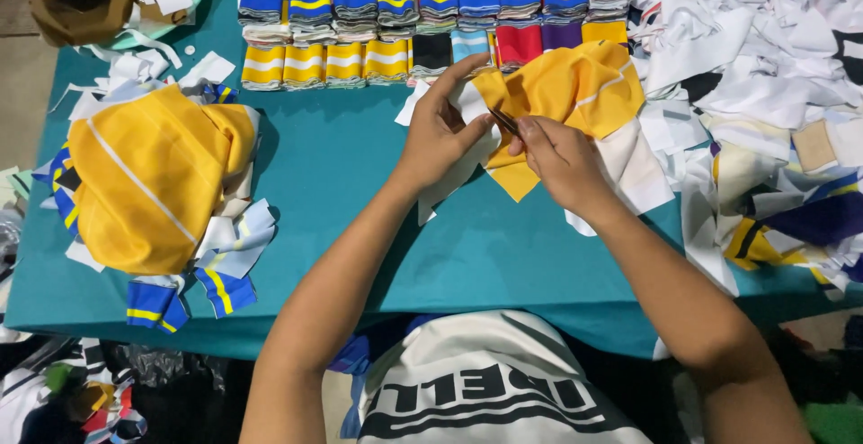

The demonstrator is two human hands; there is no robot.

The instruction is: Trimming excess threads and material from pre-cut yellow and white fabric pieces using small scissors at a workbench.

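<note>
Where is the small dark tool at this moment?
In the head view, the small dark tool is right of centre, pinched in the right hand against the yellow fabric piece, beside the left hand.

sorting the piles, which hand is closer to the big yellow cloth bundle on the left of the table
Left. The left hand holds white and yellow fabric at the table's middle, apart from the yellow bundle but on its side. The right hand, pinching a small dark tool, is farther away.

No packages, labels, signs or screens show anywhere in view.
</note>
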